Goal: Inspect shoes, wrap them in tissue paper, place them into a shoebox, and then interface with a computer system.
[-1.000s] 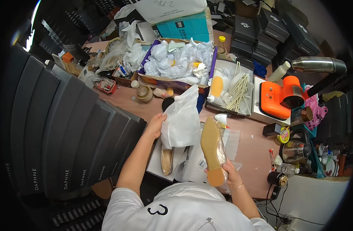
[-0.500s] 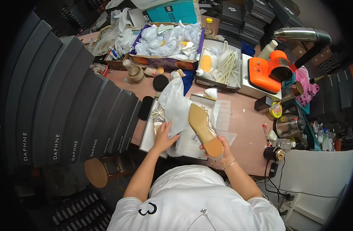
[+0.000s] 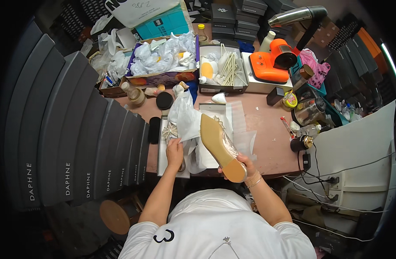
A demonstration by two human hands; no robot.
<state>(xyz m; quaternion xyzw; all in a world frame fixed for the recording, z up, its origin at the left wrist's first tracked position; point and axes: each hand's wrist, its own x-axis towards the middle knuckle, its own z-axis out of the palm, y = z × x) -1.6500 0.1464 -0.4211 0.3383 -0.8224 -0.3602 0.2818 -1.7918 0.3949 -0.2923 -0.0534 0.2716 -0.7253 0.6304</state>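
My right hand [image 3: 245, 168] grips a shoe [image 3: 215, 140] by its heel end, the tan sole facing me and the toe pointing away. Metallic straps show along its right side. My left hand [image 3: 175, 154] is closed at the lower corner of a white tissue sheet [image 3: 185, 113], which it seems to pinch. Beside that hand, a second shoe with a star-shaped ornament [image 3: 170, 131] lies in a shoe box part [image 3: 162, 160]; the hand partly covers it. Another white-lined box part [image 3: 229, 113] lies behind the held shoe, with tissue in it.
Grey shoe boxes [image 3: 55, 129] are stacked high at the left. At the back stand a carton of crumpled paper [image 3: 163, 56], a box of white sticks [image 3: 226, 69] and an orange machine with a metal nozzle [image 3: 267, 67]. Jars, a bottle and cables line the right edge.
My left hand has gone from spread fingers on the tissue to a closed grip at its corner. The shoe in my right hand stays sole up, slightly nearer me. The view has shifted.
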